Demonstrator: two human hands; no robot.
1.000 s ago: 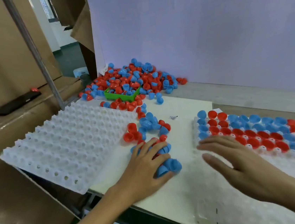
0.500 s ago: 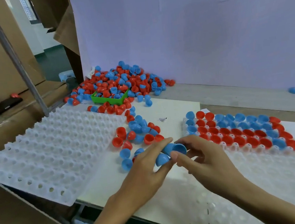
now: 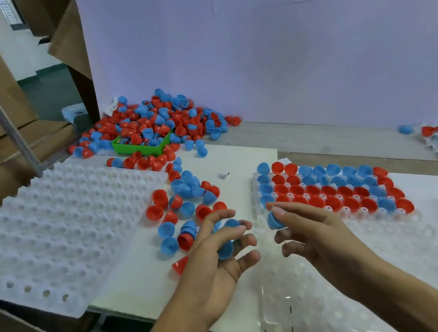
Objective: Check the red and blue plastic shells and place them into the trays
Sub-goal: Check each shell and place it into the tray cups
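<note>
Both forearms are entering from the bottom edge and converging toward the centre of the view. The left hand is lying palm-inward with the wrist slightly bent; its fingers are curling loosely, thumb uppermost, and are cradling blue shells between fingers and palm. The right hand is sitting opposite, back of the hand facing up, wrist straight. Its thumb and index finger are extending forward and pinching a blue shell, while the remaining fingers are curling beneath. The fingertips of the two hands are near one another but apart.
</note>
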